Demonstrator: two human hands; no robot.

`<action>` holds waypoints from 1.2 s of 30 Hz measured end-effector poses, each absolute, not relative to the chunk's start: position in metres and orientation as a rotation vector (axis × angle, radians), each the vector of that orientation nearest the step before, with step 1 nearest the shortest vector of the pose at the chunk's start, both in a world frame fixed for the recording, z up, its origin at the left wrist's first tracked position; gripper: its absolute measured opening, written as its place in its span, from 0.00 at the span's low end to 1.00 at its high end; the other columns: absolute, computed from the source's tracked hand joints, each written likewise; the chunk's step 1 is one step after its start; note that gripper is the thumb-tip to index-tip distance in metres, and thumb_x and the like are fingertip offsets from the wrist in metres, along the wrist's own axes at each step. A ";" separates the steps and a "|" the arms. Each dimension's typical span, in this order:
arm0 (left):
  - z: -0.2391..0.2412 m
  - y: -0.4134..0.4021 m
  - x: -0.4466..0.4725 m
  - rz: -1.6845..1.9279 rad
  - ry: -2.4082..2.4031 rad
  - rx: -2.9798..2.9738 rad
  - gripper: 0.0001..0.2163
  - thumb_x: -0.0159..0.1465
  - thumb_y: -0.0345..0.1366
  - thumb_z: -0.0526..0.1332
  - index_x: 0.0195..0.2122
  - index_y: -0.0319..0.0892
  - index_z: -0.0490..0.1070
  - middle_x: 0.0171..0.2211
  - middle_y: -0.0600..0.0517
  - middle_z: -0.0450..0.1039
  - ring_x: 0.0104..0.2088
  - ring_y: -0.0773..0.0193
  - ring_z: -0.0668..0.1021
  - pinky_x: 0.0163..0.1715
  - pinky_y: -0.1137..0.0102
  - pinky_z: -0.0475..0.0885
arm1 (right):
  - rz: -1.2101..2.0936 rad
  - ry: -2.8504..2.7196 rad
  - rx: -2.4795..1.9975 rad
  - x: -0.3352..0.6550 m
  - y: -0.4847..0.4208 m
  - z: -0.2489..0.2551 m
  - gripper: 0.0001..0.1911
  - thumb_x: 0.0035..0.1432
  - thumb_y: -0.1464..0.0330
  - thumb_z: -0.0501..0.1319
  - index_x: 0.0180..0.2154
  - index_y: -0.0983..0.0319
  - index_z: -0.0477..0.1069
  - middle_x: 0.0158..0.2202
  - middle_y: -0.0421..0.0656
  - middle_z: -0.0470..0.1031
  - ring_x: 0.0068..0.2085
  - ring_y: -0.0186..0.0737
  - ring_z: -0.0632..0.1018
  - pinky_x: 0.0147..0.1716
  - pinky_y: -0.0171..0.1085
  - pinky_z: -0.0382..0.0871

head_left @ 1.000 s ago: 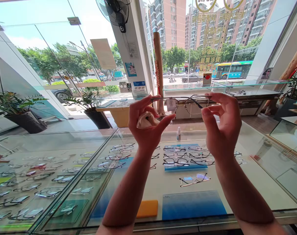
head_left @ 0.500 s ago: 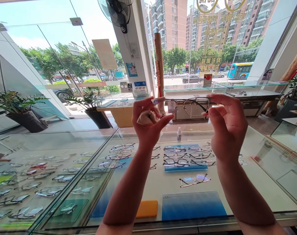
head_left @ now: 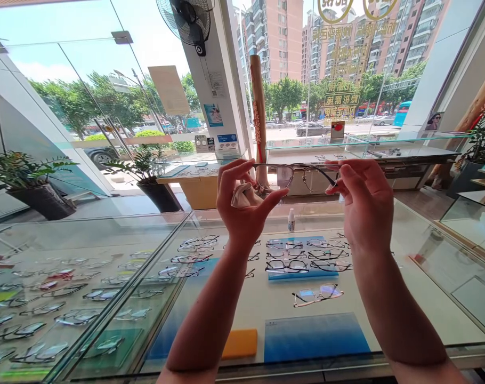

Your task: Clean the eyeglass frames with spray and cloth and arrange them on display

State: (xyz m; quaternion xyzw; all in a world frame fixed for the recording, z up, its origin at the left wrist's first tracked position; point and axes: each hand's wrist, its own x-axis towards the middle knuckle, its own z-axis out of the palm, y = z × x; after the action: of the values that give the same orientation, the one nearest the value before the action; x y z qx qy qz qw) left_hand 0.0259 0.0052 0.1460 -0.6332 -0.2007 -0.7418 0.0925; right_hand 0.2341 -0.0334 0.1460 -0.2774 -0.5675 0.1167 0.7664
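A pair of thin-rimmed eyeglasses [head_left: 315, 180] is held up before me above the glass counter. My left hand [head_left: 244, 205] grips the left side of the frame between thumb and fingers. A pale cloth [head_left: 242, 195] is bunched inside that same hand. At the opposite end, my right hand [head_left: 366, 202] pinches the glasses near the right lens and temple, its fingers curled. Beneath my hands, several more eyeglasses [head_left: 287, 265] sit in rows in the showcase. A single pair [head_left: 318, 295] lies in front of those rows.
The glass showcase [head_left: 210, 221] spans the foreground, with an orange case [head_left: 240, 343] and a blue mat [head_left: 314, 337]. Behind my hands stands a small white bottle [head_left: 291, 220]. Potted plants [head_left: 42, 197], a wooden post [head_left: 258, 106] and another display counter [head_left: 410, 149] are farther back.
Both hands still hold the glasses. The right hand has shifted slightly left and turned its fingers over the frame, and the glasses have tilted a little.
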 end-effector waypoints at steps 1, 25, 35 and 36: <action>0.146 0.005 0.026 -2.200 -0.579 -1.882 0.29 0.55 0.51 0.81 0.55 0.52 0.75 0.53 0.50 0.77 0.36 0.64 0.76 0.40 0.62 0.78 | 0.300 -1.216 -0.603 0.234 -0.034 0.147 0.09 0.69 0.57 0.64 0.45 0.54 0.76 0.48 0.44 0.83 0.43 0.42 0.83 0.33 0.41 0.80; 0.140 0.002 0.037 -2.753 -0.701 -2.204 0.25 0.53 0.47 0.81 0.51 0.51 0.80 0.38 0.55 0.78 0.32 0.67 0.76 0.33 0.70 0.74 | 0.443 -1.371 -0.403 0.232 -0.039 0.151 0.12 0.70 0.59 0.64 0.53 0.49 0.79 0.57 0.41 0.83 0.57 0.50 0.83 0.51 0.50 0.81; 0.136 0.000 0.037 -2.771 -1.034 -3.411 0.26 0.58 0.59 0.75 0.45 0.42 0.79 0.32 0.51 0.74 0.30 0.68 0.74 0.28 0.74 0.73 | 0.100 -1.474 -0.381 0.225 -0.038 0.148 0.06 0.66 0.65 0.71 0.43 0.45 0.85 0.47 0.36 0.86 0.54 0.49 0.83 0.59 0.58 0.77; 0.135 0.001 0.037 -2.676 -1.012 -3.550 0.26 0.58 0.60 0.74 0.43 0.41 0.79 0.33 0.50 0.75 0.31 0.68 0.73 0.28 0.75 0.73 | 0.127 -1.496 -0.366 0.226 -0.039 0.149 0.06 0.66 0.65 0.72 0.42 0.46 0.85 0.46 0.36 0.86 0.54 0.49 0.83 0.59 0.57 0.77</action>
State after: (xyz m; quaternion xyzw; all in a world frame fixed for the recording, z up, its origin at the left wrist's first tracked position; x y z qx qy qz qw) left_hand 0.0370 0.0006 0.1353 -0.5911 -0.1686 -0.4455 -0.6509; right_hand 0.2262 -0.0388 0.1487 -0.1652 -0.6758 0.0576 0.7160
